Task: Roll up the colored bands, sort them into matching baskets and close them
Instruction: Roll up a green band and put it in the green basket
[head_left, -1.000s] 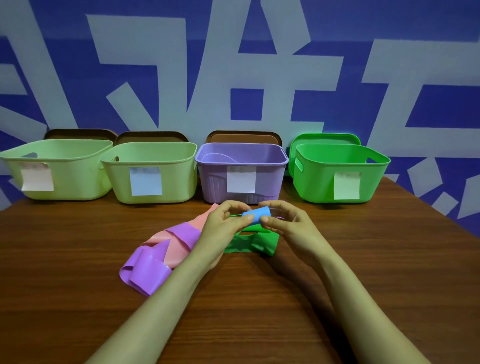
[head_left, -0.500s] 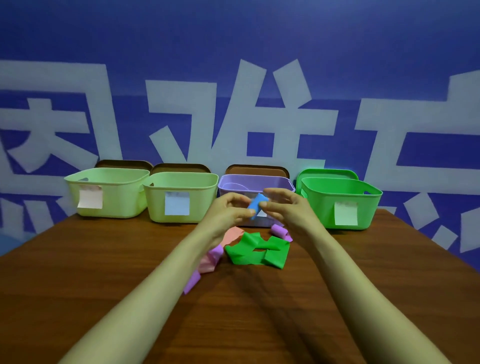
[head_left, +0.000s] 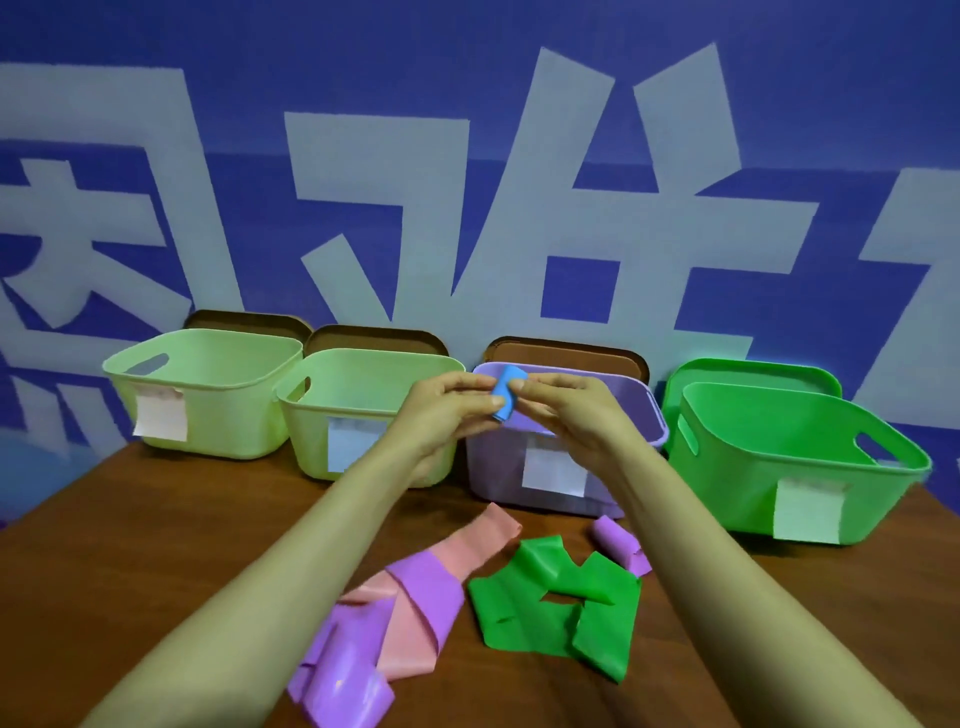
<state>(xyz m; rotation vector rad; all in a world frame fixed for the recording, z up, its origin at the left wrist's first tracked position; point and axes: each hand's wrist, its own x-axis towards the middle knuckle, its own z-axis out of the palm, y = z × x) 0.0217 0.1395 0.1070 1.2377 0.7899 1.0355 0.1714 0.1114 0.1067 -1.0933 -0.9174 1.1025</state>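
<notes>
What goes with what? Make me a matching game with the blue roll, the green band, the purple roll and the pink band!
Things:
1. blue roll
2. green band
3. purple roll
4. pink band

Where or how:
A. in front of the purple basket
B. partly under the purple band
C. pinched between the left hand and right hand
D. crumpled on the table, nothing on top

Pairs: 1-C, 2-D, 3-A, 4-B.

Four baskets stand in a row behind loose bands on the table.
</notes>
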